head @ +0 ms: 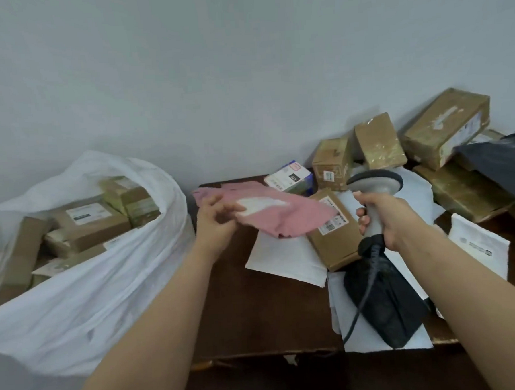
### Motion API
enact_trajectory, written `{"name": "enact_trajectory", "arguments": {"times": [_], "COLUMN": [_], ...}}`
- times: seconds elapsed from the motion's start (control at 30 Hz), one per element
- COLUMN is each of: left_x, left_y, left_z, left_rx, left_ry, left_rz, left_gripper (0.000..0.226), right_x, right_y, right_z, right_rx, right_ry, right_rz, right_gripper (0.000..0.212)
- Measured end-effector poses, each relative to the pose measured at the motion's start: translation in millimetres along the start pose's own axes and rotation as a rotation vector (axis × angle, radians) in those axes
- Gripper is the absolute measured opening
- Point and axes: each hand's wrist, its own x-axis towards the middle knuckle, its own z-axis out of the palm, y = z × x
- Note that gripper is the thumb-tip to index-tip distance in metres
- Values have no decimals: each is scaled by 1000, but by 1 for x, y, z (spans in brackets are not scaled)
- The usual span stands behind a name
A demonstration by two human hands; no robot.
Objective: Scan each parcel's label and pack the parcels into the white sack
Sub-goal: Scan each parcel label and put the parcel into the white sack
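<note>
While my left hand [218, 217] pinches the pink parcel [269, 213] at centre frame, its length runs left to right. My right hand [382, 215] is clenched around the upright scanner [374, 188], head aimed left.

**Both arms out, both hands closed in a grip**

Two bare forearms reach forward from the bottom of the view, angling inward toward each other. The left hand [219, 223] is raised at centre, back toward the camera, fingers curled and pinching with the thumb; motion blur softens its outline. The right hand [382, 218] sits at about the same height, just beside it, wrapped in a fist, knuckles to the right, fingertips showing on the left.
</note>
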Motion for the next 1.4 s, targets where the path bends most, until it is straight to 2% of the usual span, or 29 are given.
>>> {"name": "enact_trajectory", "arguments": {"times": [0.07,0.17,0.23,0.3,0.37,0.47,0.53,0.63,0.73,0.83,0.93,1.0,1.07,1.17,1.3,1.4], "left_x": [-20,-45,-53,-56,-53,-49,-48,-45,-39,-33,-24,-19,-21,-38,-69,-87], "left_y": [-37,-81,-93,-93,-92,-98,-95,-87,-78,-66,-54,-43,-32,-27,-42,-50], "left_z": [1,4,9,15,17,19,21,25,25,19,12,9,8,15,30,28], "left_rx": [169,218,64,-252,-489,-596,-591,-507,-505,-460,-462,-492,-498,-474,-365,-164], "left_ry": [-8,-13,69,186,275,274,232,169,119,72,112,144,82,-78,-213,-398], "left_rz": [-68,-200,-301,-495,-657,-799,-866,-894,-865,-741,-636,-605,-592,-715,-951,-1042], "left_gripper": [37,49,56,54,62,70,63,42,36,37,44,48,51,58,42,45], "right_x": [0,2,4,6,8,8,5,0,-1,-1,0,1,1,-1,-2,-1], "right_y": [5,14,21,26,32,37,37,37,35,31,26,21,17,14,19,23], "right_z": [6,12,16,18,19,18,17,18,18,16,20,26,33,40,42,42], "right_rx": [-21,-80,-127,-159,-178,-219,-268,-298,-310,-306,-267,-214,-187,-192,-225,-254], "right_ry": [-17,-22,-25,-40,-70,-118,-148,-186,-195,-211,-227,-235,-247,-254,-270,-271], "right_rz": [29,63,79,99,132,185,200,213,196,174,153,135,128,124,155,178], "right_gripper": [12,10,10,10,14,20,21,23,22,22,23,22,21,20,21,26]}}
